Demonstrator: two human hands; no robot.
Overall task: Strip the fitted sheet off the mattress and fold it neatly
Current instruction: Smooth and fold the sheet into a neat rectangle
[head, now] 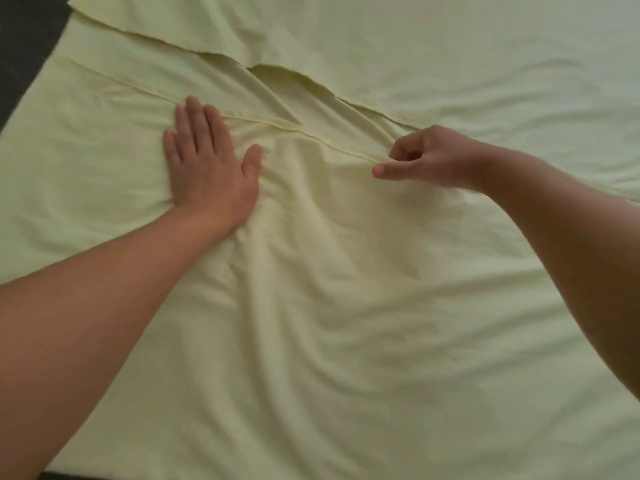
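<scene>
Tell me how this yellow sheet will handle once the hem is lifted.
Probably floppy: the sheet lies in soft ripples, so it should drape and sag rather than hold shape. Likely light, since the right hand seems to pinch its hem with just fingertips. It may slide and bunch; wrinkles fan out from the flat left hand.

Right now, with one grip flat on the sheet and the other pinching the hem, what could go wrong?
1. The right grip pinches only a little of the hem; a pull could slip it free.
2. Wrinkles fan across the sheet from the flat left grip; folding now would likely press them in.
3. The layered edges farther up lie uneven, so the fold may turn out crooked.
</scene>
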